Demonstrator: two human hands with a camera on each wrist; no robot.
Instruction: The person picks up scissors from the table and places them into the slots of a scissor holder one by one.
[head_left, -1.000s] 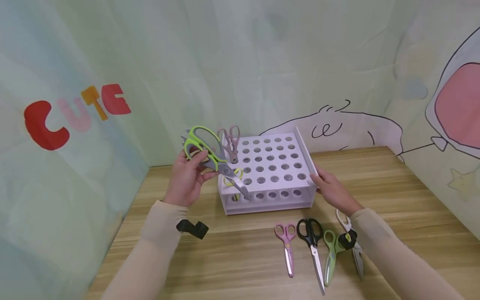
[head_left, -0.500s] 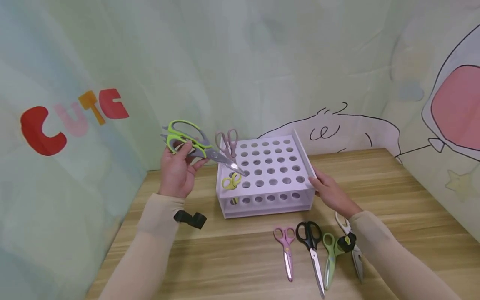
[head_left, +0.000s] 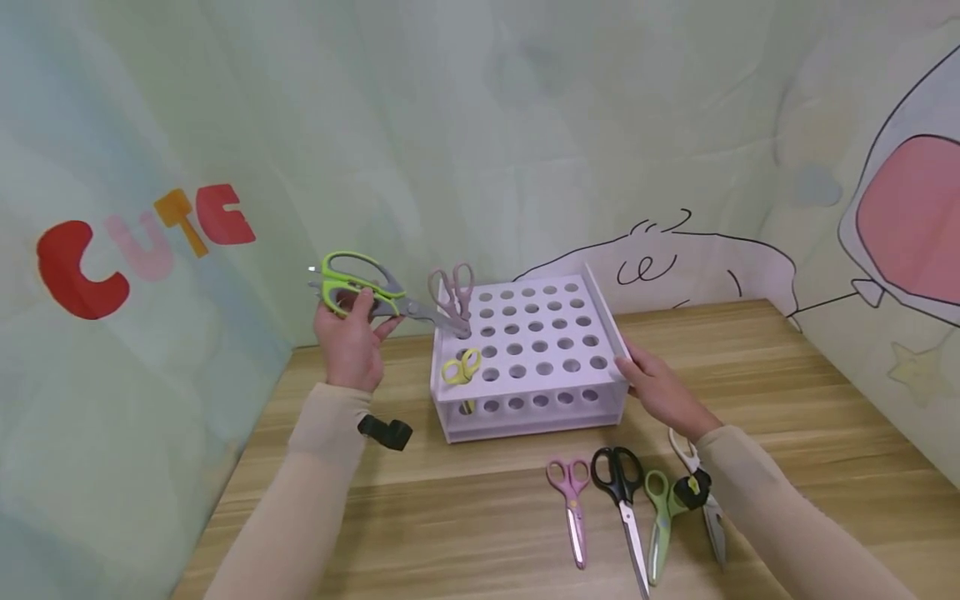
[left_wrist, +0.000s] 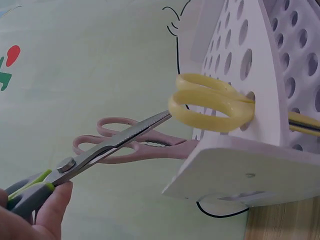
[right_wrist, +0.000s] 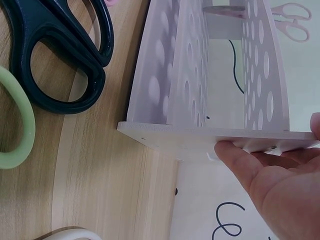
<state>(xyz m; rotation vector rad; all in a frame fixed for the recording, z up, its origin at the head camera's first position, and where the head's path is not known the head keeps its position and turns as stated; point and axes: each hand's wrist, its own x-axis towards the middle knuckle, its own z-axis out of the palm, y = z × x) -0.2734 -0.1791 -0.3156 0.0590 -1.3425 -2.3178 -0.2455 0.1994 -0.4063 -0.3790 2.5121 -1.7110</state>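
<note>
My left hand (head_left: 351,346) holds green-and-grey kitchen scissors (left_wrist: 120,142) by the handles, blades pointing right. Their tip is over the left side of a white two-tier rack (head_left: 529,359) full of round holes, near mauve scissors (left_wrist: 175,150) standing in a back-left hole. Closer to the front, yellow scissors (left_wrist: 242,112) stand in another hole, handles up. The kitchen scissors' tip is above the rack, and whether it touches the mauve pair cannot be told. My right hand (head_left: 660,387) grips the rack's right side panel, thumb at its upper edge and fingers along the outside.
In front of the rack, pink scissors (head_left: 574,510), black-handled scissors (head_left: 621,492) and light green scissors (head_left: 662,525) lie on the wooden table (head_left: 435,533). White-handled scissors (head_left: 716,533) lie partly under my right wrist. A printed curtain (head_left: 480,150) hangs close behind the rack.
The left hand has drawn the kitchen scissors leftward, and their tip has gone from the rack's front edge back toward the mauve scissors. My right hand keeps its grip on the rack.
</note>
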